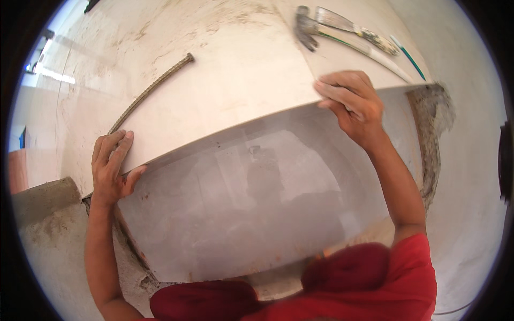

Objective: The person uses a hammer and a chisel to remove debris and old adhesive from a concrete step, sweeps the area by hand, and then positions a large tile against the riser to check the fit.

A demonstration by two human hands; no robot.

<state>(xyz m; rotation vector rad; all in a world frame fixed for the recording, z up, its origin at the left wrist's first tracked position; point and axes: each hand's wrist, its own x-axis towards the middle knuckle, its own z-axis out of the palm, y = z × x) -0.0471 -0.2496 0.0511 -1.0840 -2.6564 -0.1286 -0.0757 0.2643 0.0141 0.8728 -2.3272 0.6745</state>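
A wide cream slab with dirt smears on top spans the far side, and its front edge runs between my hands. At the slab's left end my left hand lies with its fingers on the top surface and its thumb apart, by the front edge. My right hand is over the right part of that edge, beside a thin seam in the surface. Its fingertips are pressed together; whether something small is between them I cannot make out. A ribbed steel rod lies on the slab, one end just beyond my left fingers.
Beyond my right hand lie a claw hammer, a stained scraper-like tool and a thin green stick-shaped item. Below the edge is a smooth grey panel with reflections. Rough broken masonry borders it at right.
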